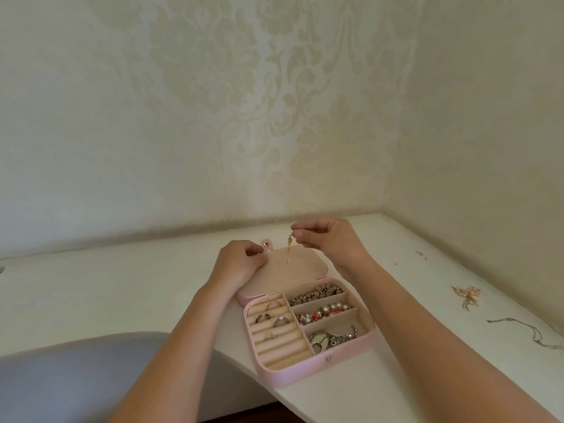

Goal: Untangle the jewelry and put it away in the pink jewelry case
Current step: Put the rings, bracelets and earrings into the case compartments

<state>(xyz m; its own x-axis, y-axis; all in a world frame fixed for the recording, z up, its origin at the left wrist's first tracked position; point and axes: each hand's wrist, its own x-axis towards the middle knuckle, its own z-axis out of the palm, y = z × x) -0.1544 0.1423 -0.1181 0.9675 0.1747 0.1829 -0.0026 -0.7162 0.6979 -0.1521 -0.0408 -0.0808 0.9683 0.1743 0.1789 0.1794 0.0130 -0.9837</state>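
Two hands engaged. Right hand (331, 239) pinches a gold chain piece (288, 248) above the lid (293, 270) of the open pink jewelry case (317, 369). Left hand (241, 264), fingers curled, grips that lid. Judged the stowing step; next calls for lowering the piece into a compartment.

Pink case (308, 374), cream damask wallpaper (274, 102)

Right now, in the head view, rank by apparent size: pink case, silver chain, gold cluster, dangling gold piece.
1. pink case
2. silver chain, cut off by the frame edge
3. gold cluster and dangling gold piece: similar length, not ranked
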